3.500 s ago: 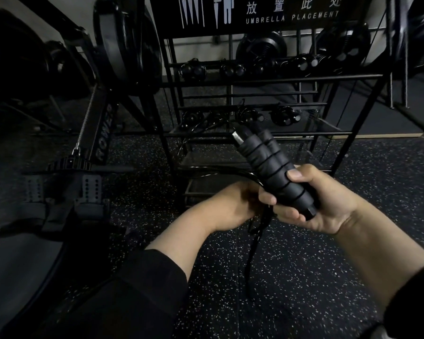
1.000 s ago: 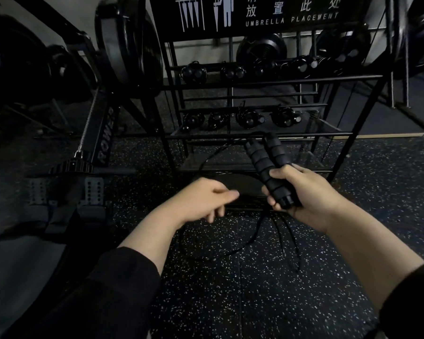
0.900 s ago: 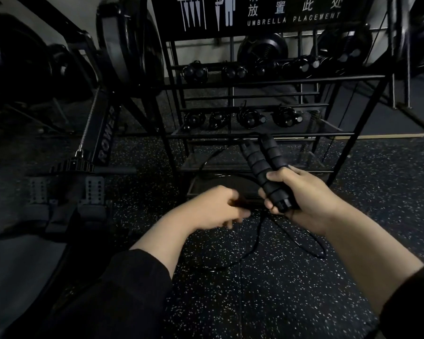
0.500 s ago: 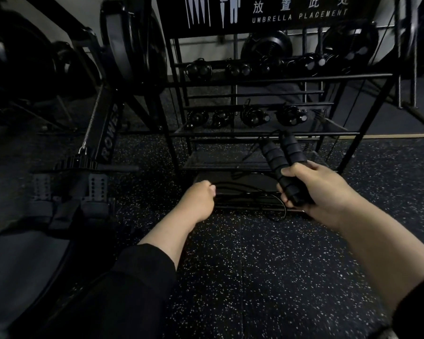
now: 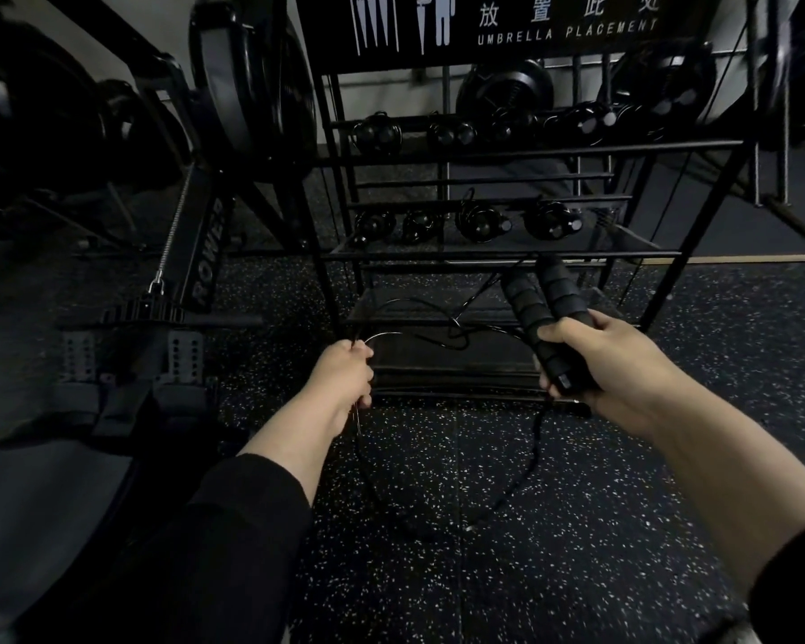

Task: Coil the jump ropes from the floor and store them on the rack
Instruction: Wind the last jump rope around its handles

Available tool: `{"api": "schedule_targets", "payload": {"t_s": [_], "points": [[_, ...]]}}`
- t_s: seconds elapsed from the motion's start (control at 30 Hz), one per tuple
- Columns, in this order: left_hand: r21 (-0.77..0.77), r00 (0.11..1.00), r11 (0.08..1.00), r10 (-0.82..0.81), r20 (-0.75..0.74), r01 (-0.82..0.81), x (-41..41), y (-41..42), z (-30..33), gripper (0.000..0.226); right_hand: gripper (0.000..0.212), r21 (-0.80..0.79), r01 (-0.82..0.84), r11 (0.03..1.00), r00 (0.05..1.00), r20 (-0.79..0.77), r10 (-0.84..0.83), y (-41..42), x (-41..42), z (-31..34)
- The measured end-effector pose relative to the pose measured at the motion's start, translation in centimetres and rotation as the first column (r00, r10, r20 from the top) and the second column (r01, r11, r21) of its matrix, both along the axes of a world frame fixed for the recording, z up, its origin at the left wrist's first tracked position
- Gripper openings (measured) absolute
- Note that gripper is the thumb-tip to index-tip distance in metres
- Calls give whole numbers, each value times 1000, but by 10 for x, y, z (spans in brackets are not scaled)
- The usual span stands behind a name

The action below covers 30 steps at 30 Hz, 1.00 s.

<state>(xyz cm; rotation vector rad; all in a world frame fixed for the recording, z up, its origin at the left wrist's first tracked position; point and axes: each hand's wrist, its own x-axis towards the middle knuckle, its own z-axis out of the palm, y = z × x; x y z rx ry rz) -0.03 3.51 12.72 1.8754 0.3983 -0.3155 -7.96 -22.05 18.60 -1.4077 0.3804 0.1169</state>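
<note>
My right hand (image 5: 596,364) grips the two black ribbed foam handles (image 5: 542,313) of a jump rope side by side, their tips pointing up toward the rack. The thin black rope (image 5: 442,325) runs from the handles leftward to my left hand (image 5: 345,376), whose fingers are curled round it. Below both hands the rope hangs in a loop (image 5: 438,532) just above or on the speckled floor. The black metal rack (image 5: 507,255) stands right in front of me, and several coiled jump ropes (image 5: 479,223) lie on its shelves.
A rowing machine (image 5: 196,253) with footplates (image 5: 131,360) stands to the left of the rack. Weight plates (image 5: 503,90) lean behind the rack. An umbrella placement sign (image 5: 507,25) tops it. Speckled rubber floor (image 5: 507,574) spreads below my arms.
My left hand moved away to the left with the rope in it, drawing the rope out from the handles. The right hand shifted right and a hanging loop formed below.
</note>
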Motion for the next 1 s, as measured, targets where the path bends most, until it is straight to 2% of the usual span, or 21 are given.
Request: {"api": "schedule_targets", "payload": {"t_s": [0.1,0.13,0.23,0.33,0.43,0.5,0.57,0.67,0.73,0.77,0.83,0.93,1.0], "points": [[300,990,944,-139,-19,138,0,-7,3,65,20,25,-24,999,1000,-5,24,8,1,-5],[321,986,935,-164,6,154,-2,-12,8,70,22,23,-29,999,1000,-8,29,10,2,-7],[277,969,948,-200,143,154,-5,-23,19,72,26,-9,-51,999,999,-10,51,14,3,-11],[345,945,930,-220,241,129,-3,-30,30,70,24,-14,-70,997,997,-14,70,13,4,-11],[278,912,955,-199,358,100,-5,-31,38,64,21,6,-120,993,992,-27,120,14,3,-9],[271,870,951,-255,422,147,-8,-30,43,67,20,13,-159,987,987,-31,160,15,2,-8],[354,798,892,-421,432,280,-13,-30,46,80,20,16,-203,979,978,-40,204,13,-1,-5],[578,667,694,-675,315,429,-18,-34,44,104,34,27,-338,941,940,-50,339,9,-8,1],[659,624,617,-731,277,430,-16,-37,41,115,47,22,-436,900,898,-62,436,6,-12,3],[659,610,618,-736,294,429,-14,-38,41,116,51,20,-478,878,876,-64,478,6,-14,4],[609,588,666,-719,371,431,-10,-39,39,106,57,34,-534,845,843,-59,535,5,-17,5],[572,549,712,-691,470,408,-9,-40,38,62,71,87,-585,807,804,-69,590,1,-20,4],[580,535,713,-691,486,394,-10,-39,39,49,74,109,-612,783,780,-82,621,1,-22,3]]}}
